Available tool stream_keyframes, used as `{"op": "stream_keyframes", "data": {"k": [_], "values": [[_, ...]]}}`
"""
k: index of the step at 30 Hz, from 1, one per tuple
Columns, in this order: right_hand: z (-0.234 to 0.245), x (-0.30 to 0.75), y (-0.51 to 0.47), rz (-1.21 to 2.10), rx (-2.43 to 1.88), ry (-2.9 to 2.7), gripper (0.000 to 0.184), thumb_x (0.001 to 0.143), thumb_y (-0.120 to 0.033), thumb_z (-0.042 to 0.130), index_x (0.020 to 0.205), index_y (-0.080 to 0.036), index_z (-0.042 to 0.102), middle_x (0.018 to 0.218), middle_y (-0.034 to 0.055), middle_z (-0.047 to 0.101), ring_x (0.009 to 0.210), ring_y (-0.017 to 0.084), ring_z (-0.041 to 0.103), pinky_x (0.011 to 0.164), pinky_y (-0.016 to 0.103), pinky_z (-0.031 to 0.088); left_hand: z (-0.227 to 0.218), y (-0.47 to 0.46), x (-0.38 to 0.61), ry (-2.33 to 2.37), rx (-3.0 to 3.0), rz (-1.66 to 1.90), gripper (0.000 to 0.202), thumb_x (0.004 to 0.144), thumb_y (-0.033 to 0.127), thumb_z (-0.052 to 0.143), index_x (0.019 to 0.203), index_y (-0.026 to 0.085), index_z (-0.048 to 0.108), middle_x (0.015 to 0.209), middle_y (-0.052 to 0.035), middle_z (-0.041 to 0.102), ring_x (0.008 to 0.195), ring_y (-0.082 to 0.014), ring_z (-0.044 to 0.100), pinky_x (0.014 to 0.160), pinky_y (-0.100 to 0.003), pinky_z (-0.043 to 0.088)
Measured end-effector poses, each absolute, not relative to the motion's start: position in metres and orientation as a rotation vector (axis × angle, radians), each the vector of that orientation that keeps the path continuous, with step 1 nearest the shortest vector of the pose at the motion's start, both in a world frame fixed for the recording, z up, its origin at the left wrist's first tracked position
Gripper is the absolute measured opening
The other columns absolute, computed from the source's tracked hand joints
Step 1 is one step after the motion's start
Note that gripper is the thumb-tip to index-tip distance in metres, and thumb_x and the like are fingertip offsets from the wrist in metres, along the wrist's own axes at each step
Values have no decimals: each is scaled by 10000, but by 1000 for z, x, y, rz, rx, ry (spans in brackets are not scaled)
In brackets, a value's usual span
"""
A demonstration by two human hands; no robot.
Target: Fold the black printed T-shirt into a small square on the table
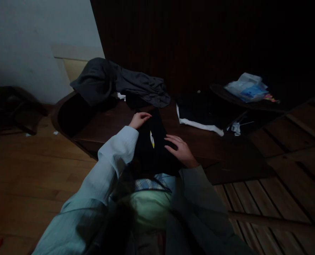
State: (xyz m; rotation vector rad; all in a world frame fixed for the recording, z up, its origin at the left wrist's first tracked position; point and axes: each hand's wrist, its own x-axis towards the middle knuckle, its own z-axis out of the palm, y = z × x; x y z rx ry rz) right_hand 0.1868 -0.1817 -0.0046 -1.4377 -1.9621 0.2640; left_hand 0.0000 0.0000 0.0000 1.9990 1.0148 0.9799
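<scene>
both hands lie flat and open on a black garment (157, 148) at frame centre, its long axis running away from the camera. left hand (139, 119) presses the far end, right hand (181, 150) the near right edge. grey clothes (115, 83) sit upper left on the bench (216, 148), folded dark stack (200, 113) right.

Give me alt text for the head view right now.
Both hands, left hand and right hand, rest flat on a black garment on a dark wooden table. A grey garment lies heaped behind it, and folded dark clothes to the right.
</scene>
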Motion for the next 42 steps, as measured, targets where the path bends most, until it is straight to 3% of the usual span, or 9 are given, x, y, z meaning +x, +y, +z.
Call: {"op": "stream_keyframes", "data": {"k": [6,10,15,20,24,31,37,42], "values": [[-3,187,-183,241,-1448,-1999,290,790,-323,497,1050,-235,592,1147,55,566,1089,186,487,949,380,383,3,-1,0,1020,2006,962,224,733,238,529,881,140,665,947,-62,667,908,-181,585,866,-281,406],[-1,186,-185,195,-1499,-2121,399,783,-405,497,1153,-259,525,1267,44,473,1186,215,388,973,421,342,4,-5,2,1014,2129,864,312,743,321,530,985,156,636,1064,-70,626,1016,-210,531,924,-311,364],[2,184,-188,147,-1540,-2295,547,767,-496,481,1267,-290,395,1369,28,345,1268,255,259,1004,487,255,6,-13,8,1161,2508,675,430,726,347,554,1122,179,553,1343,-84,384,1197,-290,341,991,-428,254],[3,183,-188,132,-1575,-2337,559,786,-499,447,1299,-306,337,1388,20,310,1283,257,230,1018,489,220,19,-39,3,1328,2671,778,502,796,342,457,1266,176,399,1418,-116,220,1290,-298,171,1023,-498,107],[1,182,-187,117,-1570,-2349,568,791,-503,434,1307,-290,325,1391,25,304,1286,256,220,1019,489,216,25,-84,-16,1530,2637,595,608,785,456,439,1277,105,376,1392,-190,244,1275,-345,197,992,-532,165],[1,180,-188,122,-1581,-2305,558,787,-517,429,1285,-275,367,1373,38,338,1276,262,239,1016,515,199,3,-147,-37,1495,2760,409,687,790,557,347,1257,56,397,1336,-213,341,1241,-307,309,982,-441,267],[3,171,-187,70,-1688,-2305,633,805,-570,325,1304,-182,352,1391,87,295,1292,278,191,1037,488,156,9,-127,-26,1550,2824,201,794,760,625,332,1252,4,389,1319,-237,353,1233,-315,322,981,-401,282],[6,168,-161,6,-1818,-2348,766,793,-640,182,1314,-96,323,1395,159,255,1294,295,179,1041,466,129,26,-92,-15,1557,2828,-119,797,790,633,213,1296,27,320,1364,-189,300,1263,-268,278,1008,-379,239]]}}
